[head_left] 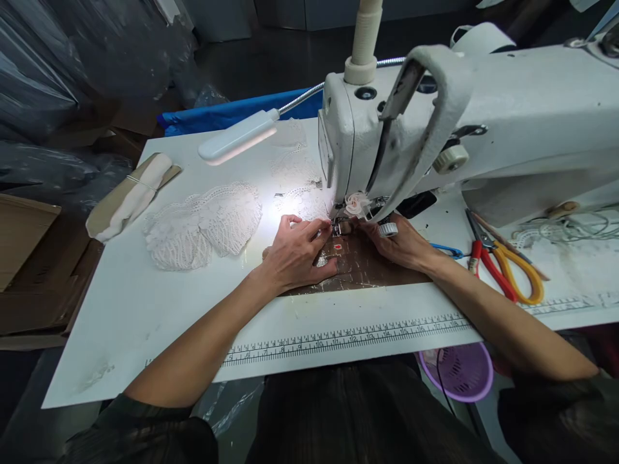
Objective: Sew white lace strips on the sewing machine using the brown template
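At the presser foot of a white sewing machine, my left hand is closed at the fingertips on the edge of white lace. Its thumb lies apart on the brown plate. My right hand reaches in from the other side of the foot, behind a ridged white knob. Its fingertips are partly hidden, so what they hold does not show. A pale fabric rose sits just above the foot.
Scalloped lace pieces lie left, beside a tied cloth roll. A lamp lights the lace. Right of my arm are orange-handled scissors and red-handled snips. A printed ruler follows the front edge; a purple basket stands below.
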Tool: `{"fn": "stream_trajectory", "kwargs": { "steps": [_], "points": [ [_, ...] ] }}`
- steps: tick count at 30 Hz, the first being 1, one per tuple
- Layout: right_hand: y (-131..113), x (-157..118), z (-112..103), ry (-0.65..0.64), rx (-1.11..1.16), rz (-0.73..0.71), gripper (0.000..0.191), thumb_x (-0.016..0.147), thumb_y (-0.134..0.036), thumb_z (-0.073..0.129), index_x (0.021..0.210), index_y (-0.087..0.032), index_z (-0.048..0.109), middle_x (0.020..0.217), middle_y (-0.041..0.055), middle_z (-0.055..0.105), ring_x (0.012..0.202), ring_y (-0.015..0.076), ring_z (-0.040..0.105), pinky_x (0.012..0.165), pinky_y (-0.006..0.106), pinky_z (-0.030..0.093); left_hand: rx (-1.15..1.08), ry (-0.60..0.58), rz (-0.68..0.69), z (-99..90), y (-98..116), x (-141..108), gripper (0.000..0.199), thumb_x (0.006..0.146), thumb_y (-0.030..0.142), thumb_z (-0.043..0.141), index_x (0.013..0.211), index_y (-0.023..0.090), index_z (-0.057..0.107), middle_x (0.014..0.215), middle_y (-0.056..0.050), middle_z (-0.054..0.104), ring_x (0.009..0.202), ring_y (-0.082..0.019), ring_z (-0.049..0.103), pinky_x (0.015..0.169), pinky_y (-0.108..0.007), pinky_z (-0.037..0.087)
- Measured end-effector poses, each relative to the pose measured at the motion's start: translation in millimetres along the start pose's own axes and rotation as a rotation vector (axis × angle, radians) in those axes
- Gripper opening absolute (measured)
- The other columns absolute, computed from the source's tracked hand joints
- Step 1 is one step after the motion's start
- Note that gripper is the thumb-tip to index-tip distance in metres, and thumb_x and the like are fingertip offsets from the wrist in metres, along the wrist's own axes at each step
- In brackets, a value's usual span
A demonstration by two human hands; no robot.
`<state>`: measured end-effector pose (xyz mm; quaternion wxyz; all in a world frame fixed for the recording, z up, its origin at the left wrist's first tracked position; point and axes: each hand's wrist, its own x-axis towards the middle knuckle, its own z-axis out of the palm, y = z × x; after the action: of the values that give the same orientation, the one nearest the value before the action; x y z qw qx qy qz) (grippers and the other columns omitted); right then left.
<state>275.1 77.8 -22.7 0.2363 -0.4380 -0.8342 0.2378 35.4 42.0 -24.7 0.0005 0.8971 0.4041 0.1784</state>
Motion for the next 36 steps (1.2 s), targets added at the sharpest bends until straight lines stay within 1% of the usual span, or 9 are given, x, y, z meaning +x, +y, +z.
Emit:
{"fn": "stream_trajectory", "kwargs": {
  "steps": [2,5,9,13,17,20,26,30,36],
  "points": [
    [-2,-3,3,-0.024,-0.029,0.0,0.042,0.102,-0.05,0.04,0.101,-0.017,0.066,0.093,0.0108,0.068,0.08,0.0225,0.062,0.071,0.036,0.05,-0.006,0.001,-0.004,0.2,-1,-1,0.044,0.089,0.043,0.056,0.123,0.017,0.063,0.126,-0.011,0.065,0.097,-0.027,0.066,0.1,-0.055,0.041],
    [-3,-8,9,0.03,-0.102,0.022,0.034,0.099,-0.044,0.046,0.11,-0.018,0.065,0.099,0.0111,0.069,0.083,0.024,0.063,0.073,0.037,0.051,-0.016,0.002,-0.012,0.8,-2,-2,0.045,0.089,0.045,0.057,0.126,0.018,0.061,0.128,-0.012,0.064,0.103,-0.028,0.065,0.102,-0.054,0.041],
    [4,-12,19,0.125,-0.162,0.014,0.025,0.095,-0.03,0.046,0.105,-0.019,0.066,0.099,0.0112,0.07,0.088,0.0268,0.065,0.074,0.038,0.051,-0.015,0.014,-0.023,1.1,-2,-3,0.05,0.089,0.046,0.057,0.13,0.018,0.055,0.131,-0.014,0.061,0.114,-0.03,0.061,0.109,-0.059,0.036],
    [7,-13,22,0.151,-0.178,-0.009,0.022,0.093,-0.027,0.046,0.099,-0.02,0.066,0.097,0.0105,0.07,0.089,0.0268,0.066,0.073,0.037,0.052,-0.031,0.034,-0.07,-0.4,0,-3,0.061,0.089,0.046,0.058,0.138,0.012,0.043,0.136,-0.021,0.056,0.129,-0.035,0.052,0.116,-0.062,0.03],
    [6,-14,21,0.137,-0.192,-0.02,0.023,0.094,-0.026,0.044,0.098,-0.019,0.066,0.101,0.0114,0.07,0.086,0.0257,0.065,0.071,0.036,0.051,-0.081,-0.087,-0.044,-3.2,1,1,0.063,0.094,0.045,0.051,0.143,0.008,0.034,0.134,-0.021,0.057,0.133,-0.033,0.051,0.119,-0.059,0.027],
    [5,-16,21,0.105,-0.222,-0.033,0.028,0.094,-0.029,0.044,0.106,-0.019,0.066,0.102,0.0114,0.07,0.081,0.0258,0.065,0.067,0.036,0.05,-0.081,-0.156,-0.103,-5.1,3,2,0.065,0.096,0.048,0.047,0.145,0.008,0.033,0.137,-0.021,0.056,0.135,-0.034,0.049,0.12,-0.062,0.024],
    [12,-23,24,0.075,-0.265,0.001,0.035,0.094,-0.036,0.047,0.12,-0.023,0.066,0.091,0.0121,0.068,0.06,0.025,0.062,0.056,0.037,0.045,-0.084,-0.227,-0.192,-3.5,8,-2,0.084,0.096,0.058,0.043,0.155,0.006,0.013,0.155,-0.024,0.039,0.149,-0.033,0.032,0.124,-0.061,0.012],
    [16,-23,24,0.066,-0.206,-0.018,0.032,0.094,-0.036,0.048,0.117,-0.025,0.068,0.11,0.0161,0.07,0.076,0.0285,0.069,0.065,0.04,0.05,-0.103,-0.265,-0.199,-2.9,7,-5,0.091,0.098,0.061,0.035,0.157,0.006,-0.006,0.163,-0.022,0.025,0.155,-0.029,0.019,0.126,-0.058,0.004],
    [19,-22,25,0.075,-0.181,-0.002,0.041,0.093,-0.043,0.041,0.121,-0.024,0.064,0.107,0.01,0.072,0.078,0.0286,0.071,0.071,0.041,0.056,-0.125,-0.295,-0.209,-9.4,10,-5,0.092,0.098,0.065,0.032,0.158,0.007,-0.006,0.165,-0.019,0.022,0.156,-0.027,0.012,0.126,-0.054,0.0]
  ]
}}
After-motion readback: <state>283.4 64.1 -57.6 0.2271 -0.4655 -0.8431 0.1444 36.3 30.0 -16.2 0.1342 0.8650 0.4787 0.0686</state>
